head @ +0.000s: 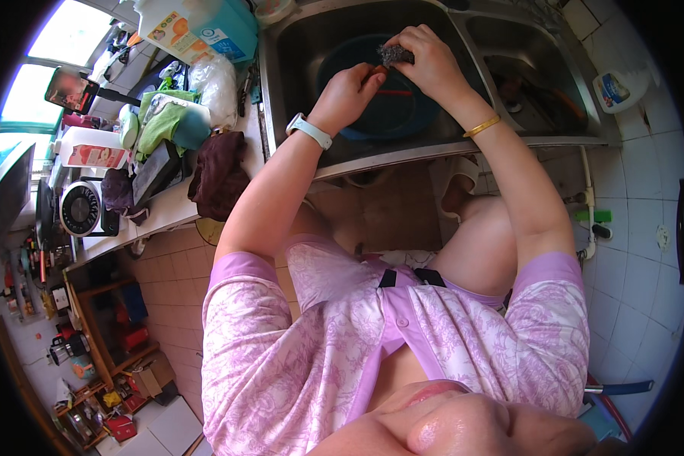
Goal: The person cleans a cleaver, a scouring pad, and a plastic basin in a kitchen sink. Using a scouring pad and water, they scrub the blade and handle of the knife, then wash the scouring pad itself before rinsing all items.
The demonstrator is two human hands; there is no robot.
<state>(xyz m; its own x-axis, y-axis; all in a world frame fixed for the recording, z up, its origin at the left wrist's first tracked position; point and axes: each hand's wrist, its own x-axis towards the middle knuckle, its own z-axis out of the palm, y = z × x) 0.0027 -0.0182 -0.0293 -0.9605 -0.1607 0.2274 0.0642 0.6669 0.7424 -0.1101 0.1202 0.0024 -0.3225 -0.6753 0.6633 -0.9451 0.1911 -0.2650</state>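
Over the left bowl of a stainless steel sink [290, 48], my right hand [430, 62] holds a steel wool scourer [396, 54]. My left hand [347, 94], with a pale watch on its wrist, grips a small orange-red object [379, 69] whose kind I cannot tell. The two hands are close together, the scourer just above and right of that object. Below them a blue plastic basin [365, 122] sits in the bowl, and a red strip shows inside it. Most of what my left hand grips is hidden by its fingers.
The right sink bowl [524, 108] holds dark items. On the counter at left are plastic jugs [174, 31], a green cloth [165, 119], a dark brown cloth [219, 174] and a phone on a holder [71, 90]. A white bottle [618, 91] stands right of the sink.
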